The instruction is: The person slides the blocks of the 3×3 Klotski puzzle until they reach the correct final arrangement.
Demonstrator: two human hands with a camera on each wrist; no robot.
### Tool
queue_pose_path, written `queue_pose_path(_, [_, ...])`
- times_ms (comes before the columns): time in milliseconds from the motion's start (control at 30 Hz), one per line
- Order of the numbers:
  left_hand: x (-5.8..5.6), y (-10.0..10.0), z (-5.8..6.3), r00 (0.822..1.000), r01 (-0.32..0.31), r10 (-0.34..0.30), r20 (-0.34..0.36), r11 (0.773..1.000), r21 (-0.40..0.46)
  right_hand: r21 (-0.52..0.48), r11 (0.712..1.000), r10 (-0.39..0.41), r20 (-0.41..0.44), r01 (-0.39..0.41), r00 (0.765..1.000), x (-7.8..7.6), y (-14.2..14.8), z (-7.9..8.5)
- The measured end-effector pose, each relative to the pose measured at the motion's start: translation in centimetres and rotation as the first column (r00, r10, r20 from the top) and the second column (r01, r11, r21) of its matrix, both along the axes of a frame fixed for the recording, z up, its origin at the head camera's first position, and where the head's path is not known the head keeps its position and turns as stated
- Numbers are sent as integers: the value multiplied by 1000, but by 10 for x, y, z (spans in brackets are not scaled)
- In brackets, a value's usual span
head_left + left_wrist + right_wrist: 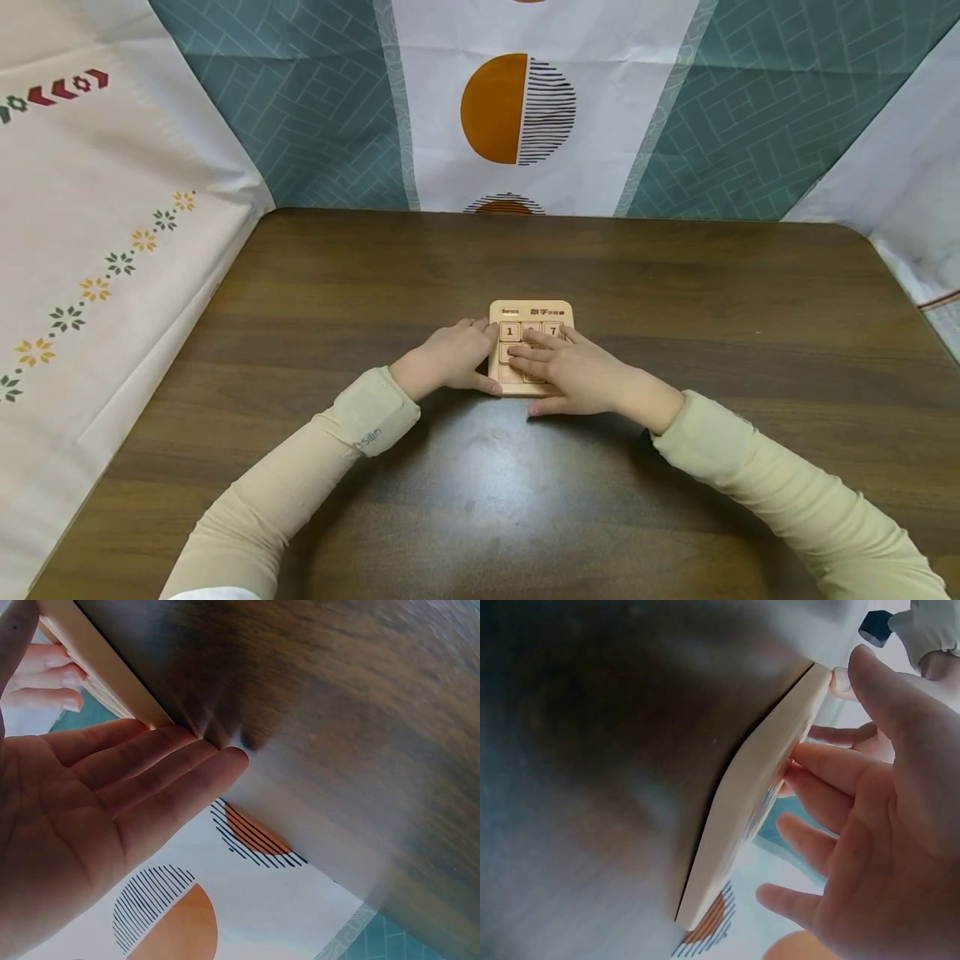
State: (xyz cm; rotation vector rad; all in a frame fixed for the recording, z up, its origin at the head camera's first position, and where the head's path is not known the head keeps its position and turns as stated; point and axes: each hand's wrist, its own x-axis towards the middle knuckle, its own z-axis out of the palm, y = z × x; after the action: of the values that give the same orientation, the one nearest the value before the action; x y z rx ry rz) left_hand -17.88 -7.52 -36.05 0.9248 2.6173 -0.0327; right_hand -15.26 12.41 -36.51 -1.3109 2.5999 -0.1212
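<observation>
A light wooden number sliding puzzle (522, 306) lies flat on the table, with dark printing along its top border. Tiles marked 1 (509, 332) and 7 (552, 331) show in the upper row; fingers cover several others. My left hand (453, 354) is at the puzzle's left side, its thumb by the near left corner. Nearly straight fingers of that hand (82, 795) touch the board's edge in the left wrist view. Spread over the tiles is my right hand (585, 375), fingertips on the middle of the board. From the right wrist, its fingers (832, 769) look extended, some lifted off the face.
The brown wooden table (360, 267) stretches around the puzzle on every side. Behind it hangs a patterned cloth (315, 108) in teal and white with orange half circles. A white embroidered cloth (112, 200) borders the left side.
</observation>
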Motion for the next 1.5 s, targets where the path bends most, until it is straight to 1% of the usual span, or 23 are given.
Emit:
queue_pose_path(233, [1,0,0,1000,-4,4,1,1000,-11,-14,1000,25,15,-25,1000,9,1,1])
queue_pose_path(433, [1,0,-1,1000,0,0,-12,1000,-1,-25,999,42,12,-41,999,18,2,2])
queue_pose_path(567, [1,-1,-2,1000,-2,2,-13,1000,4,-26,999,44,13,-44,999,22,2,2])
queue_pose_path(700, [2,-1,-2,1000,0,0,-17,1000,5,-46,998,38,8,-38,999,20,7,3])
queue_pose_path(900, [3,0,0,1000,3,-3,-14,1000,1,-59,996,-66,-50,63,997,9,21,6])
queue_pose_path(967, [4,0,2,1000,0,0,-10,1000,-5,-53,995,-83,-56,80,995,6,24,5])
queue_pose_path(1167, [4,1,2,1000,-1,1,-10,1000,-11,-43,996,-75,-23,74,997,4,26,1])
queue_pose_path(1500, [3,1,1,1000,-5,5,-5,1000,-6,-61,997,-56,-21,54,998,2,14,0])
